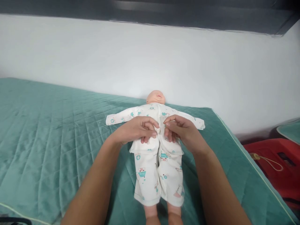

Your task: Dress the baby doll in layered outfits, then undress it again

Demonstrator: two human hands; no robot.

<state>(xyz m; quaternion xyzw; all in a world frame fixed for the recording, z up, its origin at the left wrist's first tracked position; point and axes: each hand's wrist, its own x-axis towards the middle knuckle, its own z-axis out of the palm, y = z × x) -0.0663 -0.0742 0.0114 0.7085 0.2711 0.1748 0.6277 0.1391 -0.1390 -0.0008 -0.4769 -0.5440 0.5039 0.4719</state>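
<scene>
A baby doll (156, 97) lies on its back, dressed in a white printed top (150, 109) and matching trousers (146, 175). Both sleeves are stretched out sideways, and the bare lower legs point towards me. Over the front opening, my left hand (142, 128) hovers with curled fingers, its index fingertip and thumb apart beside a small button (159, 131). Across the opening, my right hand (177, 127) has thumb and index finger pinched together close to the cloth. Whatever is between those fingertips is too small to make out.
A green quilted cover (58, 131) lies under the doll, its pale-piped edge running down on the right. Behind it rises a white wall (93, 56) below a dark ledge (140, 12). Beyond the right edge is a red object (272, 162) with a yellow cord loop (269, 161).
</scene>
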